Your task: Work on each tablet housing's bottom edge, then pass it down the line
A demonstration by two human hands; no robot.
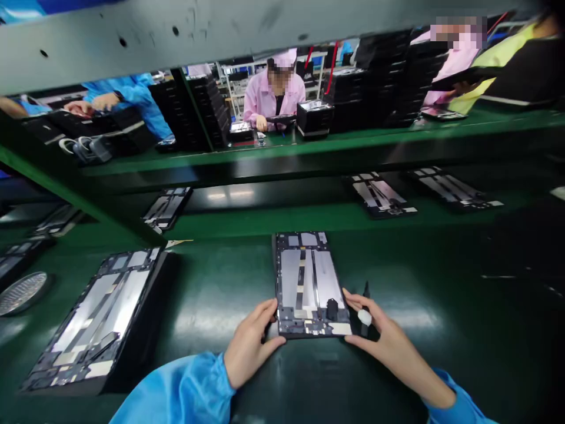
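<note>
An opened tablet (309, 282) lies on the green bench in front of me, its silver battery panels, dark ribbon cables and circuit parts showing. My left hand (253, 335) grips its lower left corner, thumb along the near edge. On the opposite side, my right hand (384, 333) holds the lower right corner between thumb and fingers. A small black object with a white round part (364, 318) shows by the right palm, partly hidden; whether it is held or lies on the bench I cannot tell. A black piece (332, 308) sits on the tablet's lower right part.
Left of me, another opened tablet (99, 318) rests on a dark stack. A clear ridged dish (23, 292) is at the far left. Beyond, more opened tablets (382, 194) lie along a belt. A green post (83, 182) slants at left. Co-workers (276, 94) sit behind black stacks.
</note>
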